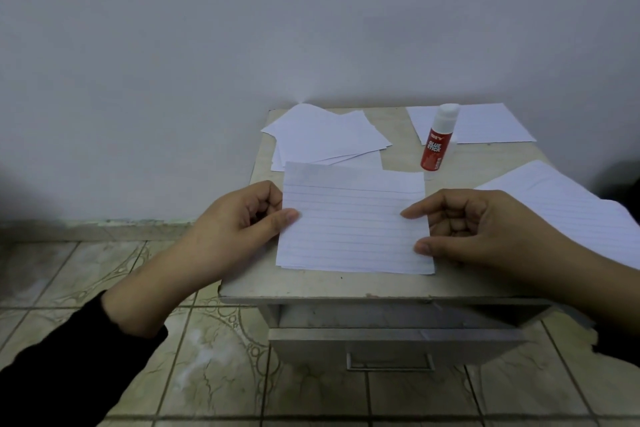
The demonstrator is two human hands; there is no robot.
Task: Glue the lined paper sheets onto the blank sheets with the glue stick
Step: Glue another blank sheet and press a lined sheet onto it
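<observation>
A lined paper sheet [351,229] lies near the front of the small table [311,282], over a blank sheet whose top edge shows behind it. My left hand [239,215] pinches the lined sheet's left edge, thumb on top and fingers curled. At the right edge, my right hand [485,229] holds the sheet with its thumb and forefinger on the paper. A red glue stick [438,139] with a white cap stands upright behind the sheet, apart from both hands.
Blank sheets [329,135] are stacked loosely at the table's back left. One sheet [485,125] lies at the back right behind the glue stick, and more lined sheets [568,211] lie at the right. A drawer [391,343] stands slightly open below. Tiled floor to the left.
</observation>
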